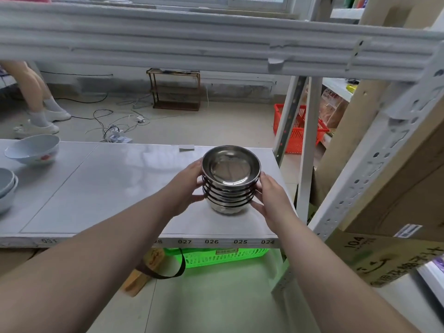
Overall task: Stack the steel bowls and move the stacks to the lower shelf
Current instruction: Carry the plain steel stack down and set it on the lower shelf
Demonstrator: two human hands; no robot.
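Observation:
A stack of several shiny steel bowls (230,179) stands on the white shelf board (108,188), near its right end. My left hand (186,188) presses against the stack's left side, fingers curled around the rims. On the stack's right side is my right hand (271,200), palm and fingers against the bowls. The bottom bowl appears to rest on the board. Both forearms reach in from the lower edge of the view.
White ceramic bowls sit at the board's left: one tilted with a red flower (33,150), others stacked at the edge (7,186). An upper shelf beam (216,44) crosses overhead. A green basket (216,257) lies under the board. A person's legs (38,99) stand far left.

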